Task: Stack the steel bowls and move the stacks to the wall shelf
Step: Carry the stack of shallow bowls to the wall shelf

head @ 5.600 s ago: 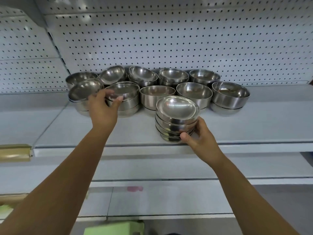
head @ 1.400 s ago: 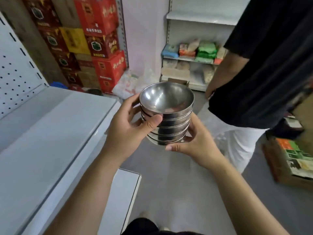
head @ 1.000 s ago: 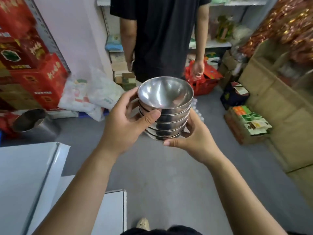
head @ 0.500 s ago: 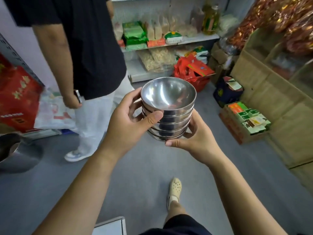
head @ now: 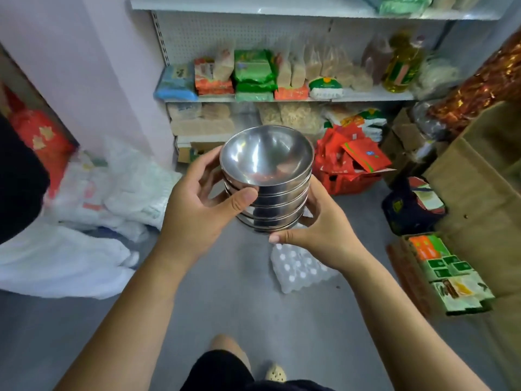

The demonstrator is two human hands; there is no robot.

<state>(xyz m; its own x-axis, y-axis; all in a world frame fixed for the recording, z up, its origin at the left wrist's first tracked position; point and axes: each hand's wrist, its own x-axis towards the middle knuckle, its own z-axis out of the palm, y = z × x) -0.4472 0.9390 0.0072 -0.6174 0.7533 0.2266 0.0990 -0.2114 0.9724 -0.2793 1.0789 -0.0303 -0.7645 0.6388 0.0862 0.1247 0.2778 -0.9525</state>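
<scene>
Between my two hands, above the grey floor [head: 225, 300], I hold the stack of nested round steel bowls [head: 270, 201], upright, with the top bowl's shiny inside facing me. My left hand [head: 197, 210] grips the stack's left side, its thumb pressed on the banded rims and its fingers curled round the far edge. My right hand [head: 324, 230] cups the base from the right, thumb lying along the lowest rim; its fingers are hidden behind the steel. I cannot count the bowls for sure, since the lower rims blur together.

Beyond the stack stands a white metal wall shelf [head: 366, 95] packed with green, orange and blue food packets; a yellow oil bottle [head: 400, 63] stands near its right end. The labels are too soft to read. A red plastic basket [head: 346, 176] of red packets sits on the floor below, partly behind my right hand. A clear wrapped pack of white-capped bottles [head: 296, 269] lies under my right wrist. White sacks [head: 127, 187] are heaped at the left. A brown cardboard box [head: 479, 193] is cut off at the right edge. Something dark [head: 17, 179] at the left edge is too cropped to identify.
</scene>
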